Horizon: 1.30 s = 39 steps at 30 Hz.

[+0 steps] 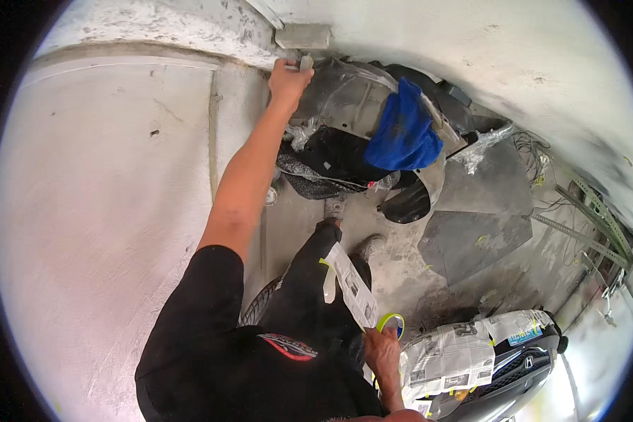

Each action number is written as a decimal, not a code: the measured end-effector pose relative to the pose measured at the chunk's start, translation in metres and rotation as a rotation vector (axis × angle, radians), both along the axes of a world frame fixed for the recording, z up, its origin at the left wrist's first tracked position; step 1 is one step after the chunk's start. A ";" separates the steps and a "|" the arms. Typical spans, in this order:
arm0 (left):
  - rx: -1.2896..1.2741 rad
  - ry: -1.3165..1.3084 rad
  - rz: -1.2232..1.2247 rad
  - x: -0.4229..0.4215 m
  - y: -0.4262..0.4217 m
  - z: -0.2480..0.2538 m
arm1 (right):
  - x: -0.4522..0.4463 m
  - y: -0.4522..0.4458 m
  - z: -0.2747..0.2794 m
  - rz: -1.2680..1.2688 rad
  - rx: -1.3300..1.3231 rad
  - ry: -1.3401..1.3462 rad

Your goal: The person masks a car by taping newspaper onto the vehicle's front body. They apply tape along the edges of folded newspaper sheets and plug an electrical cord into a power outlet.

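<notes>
My left hand [290, 83] is raised at the top, its fingers closed round a small pale object [306, 63] too small to name, close to a grey block [302, 36] on the wall. Low in the view, my right hand [382, 355] holds a roll of yellow-green tape [390, 324]. From that hand a strip of newspaper [352, 285] with yellow-green tape along its edge slants up across my legs. Just right of my right hand, newspaper sheets [446, 357] cover part of a dark car front [524, 373].
Car body parts [344, 98] with a blue cloth [406, 130] over them lie beyond my feet. Grey flat panels [477, 243] rest on the floor. A metal frame [601, 218] and wires stand at the right. A white panel [112, 176] fills the left side.
</notes>
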<state>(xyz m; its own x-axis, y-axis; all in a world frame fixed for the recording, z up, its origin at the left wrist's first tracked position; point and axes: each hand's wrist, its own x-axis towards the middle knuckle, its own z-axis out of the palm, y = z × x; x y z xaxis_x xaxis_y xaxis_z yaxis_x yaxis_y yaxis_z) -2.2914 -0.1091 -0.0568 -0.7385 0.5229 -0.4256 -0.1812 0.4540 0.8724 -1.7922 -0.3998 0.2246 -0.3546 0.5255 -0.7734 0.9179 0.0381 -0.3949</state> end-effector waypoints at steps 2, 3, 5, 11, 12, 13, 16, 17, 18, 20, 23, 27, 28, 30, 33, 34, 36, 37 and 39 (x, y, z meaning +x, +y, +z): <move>-0.097 0.188 -0.002 -0.002 0.000 -0.016 | -0.005 -0.002 -0.006 -0.019 -0.013 0.006; -0.105 0.236 -0.038 -0.005 -0.003 -0.023 | -0.008 -0.001 -0.008 -0.016 -0.011 0.036; -0.114 0.336 -0.110 -0.011 -0.004 -0.032 | -0.010 -0.001 -0.011 -0.024 -0.021 0.056; -0.293 0.418 -0.164 -0.009 0.003 -0.002 | -0.019 0.012 -0.021 -0.009 -0.041 0.052; -0.230 0.416 -0.150 -0.015 0.001 -0.017 | -0.020 0.015 -0.022 -0.019 -0.042 0.068; -0.169 0.413 -0.136 -0.023 0.000 -0.037 | -0.020 0.017 -0.022 -0.030 -0.045 0.083; -0.085 0.471 -0.112 -0.021 -0.001 -0.045 | -0.017 0.016 -0.028 0.006 -0.020 0.100; -0.074 0.499 -0.108 -0.017 -0.001 -0.042 | -0.017 0.016 -0.027 -0.014 -0.027 0.091; -0.069 0.530 -0.109 -0.016 -0.001 -0.046 | -0.017 0.016 -0.028 -0.035 -0.034 0.081; -0.057 0.589 -0.109 -0.014 0.002 -0.054 | -0.017 0.018 -0.027 -0.053 -0.059 0.057; -0.115 0.653 -0.074 -0.009 0.004 -0.057 | -0.019 0.022 -0.028 -0.055 -0.084 0.035; -0.049 0.684 -0.047 -0.006 0.005 -0.062 | -0.020 0.025 -0.028 -0.093 -0.070 0.057; -0.042 0.676 -0.039 -0.005 0.005 -0.061 | -0.020 0.025 -0.028 -0.105 -0.071 0.064; -0.045 0.663 -0.033 -0.003 0.007 -0.057 | -0.019 0.023 -0.031 -0.098 -0.072 0.075; -0.069 0.676 -0.032 -0.001 0.008 -0.054 | -0.019 0.026 -0.030 -0.078 -0.095 0.063; -0.070 0.698 -0.034 -0.001 0.008 -0.054 | -0.019 0.027 -0.030 -0.071 -0.106 0.054; -0.081 0.752 -0.064 -0.004 0.008 -0.056 | -0.020 0.027 -0.032 -0.093 -0.087 0.071; -0.091 0.784 -0.093 -0.006 0.008 -0.057 | -0.019 0.027 -0.032 -0.103 -0.079 0.077; -0.106 0.820 -0.135 -0.007 0.007 -0.060 | -0.019 0.027 -0.032 -0.113 -0.091 0.065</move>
<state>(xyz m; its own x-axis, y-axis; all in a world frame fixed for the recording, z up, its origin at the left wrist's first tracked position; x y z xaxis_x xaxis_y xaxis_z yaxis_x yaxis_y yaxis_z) -2.2986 -0.1020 -0.1167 -0.7692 0.6168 0.1668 0.5538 0.5134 0.6555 -1.8115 -0.3733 0.1925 -0.3476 0.4940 -0.7970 0.8868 -0.1029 -0.4505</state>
